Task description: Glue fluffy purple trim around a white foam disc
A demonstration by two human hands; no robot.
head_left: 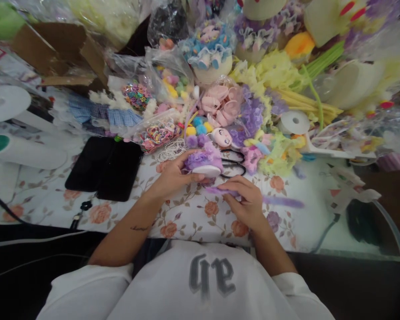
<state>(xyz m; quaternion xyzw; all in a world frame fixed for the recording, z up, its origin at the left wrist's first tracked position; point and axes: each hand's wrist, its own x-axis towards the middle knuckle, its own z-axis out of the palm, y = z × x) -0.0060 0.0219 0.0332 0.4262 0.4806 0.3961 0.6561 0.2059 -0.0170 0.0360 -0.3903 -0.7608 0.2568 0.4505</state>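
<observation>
My left hand is closed around a purple ruffled lace piece with a flat white round end turned toward me. To its right, my right hand pinches a fuzzy purple strip. One end of the strip points toward the lace piece, and the other lies out past the hand over the tablecloth. Whether the strip touches the lace piece I cannot tell. Black looped bands lie just behind my hands. A doll head and purple pom-poms sit beyond the lace piece.
Two black phones lie at left on the flowered tablecloth, near a white device. Bags of small beads and bands, pink pieces, and yellow mesh crowd the back. A white spool and a power strip are at right.
</observation>
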